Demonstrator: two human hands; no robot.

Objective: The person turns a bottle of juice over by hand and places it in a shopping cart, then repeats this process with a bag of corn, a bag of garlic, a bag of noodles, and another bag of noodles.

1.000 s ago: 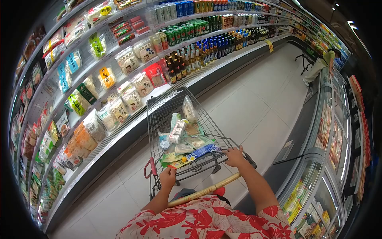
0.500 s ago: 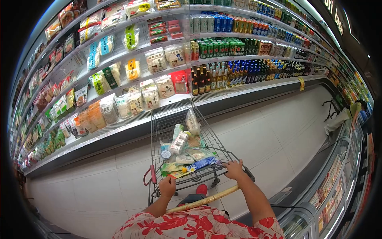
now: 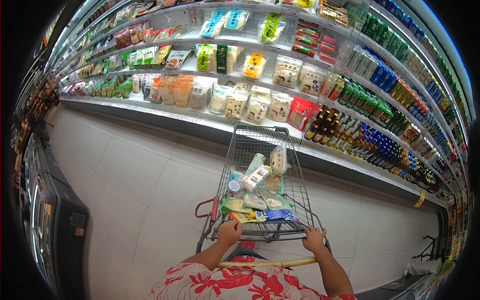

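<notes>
A grey wire shopping cart (image 3: 300, 192) stands in front of me, its far end close to the shelf. My left hand (image 3: 230, 232) is closed at the near left rim, beside a yellow and orange packet (image 3: 242, 217). At the near right corner, my right hand (image 3: 314, 239) has its fingers curled over the rim. Between them in the basket lie a blue packet (image 3: 275, 215), clear bags (image 3: 255, 201), a white tray pack (image 3: 256, 177), a green-white roll-shaped pack (image 3: 256, 163), a round-lidded tub (image 3: 233, 186) and a bagged white food (image 3: 278, 161). A pale yellow bar (image 3: 270, 263) crosses below my hands.
Shelves of bagged foods (image 3: 257, 109) and beer bottles (image 3: 332, 131) run along the far side. A dark chiller case (image 3: 67, 225) stands at left. Tiled floor (image 3: 130, 200) surrounds the cart. At far right, part of another person (image 3: 422, 267) shows.
My view has turned left, so the shelves, cart and hands appear farther right. The dark case at left has come into view. Both hands remain at the cart's near rim.
</notes>
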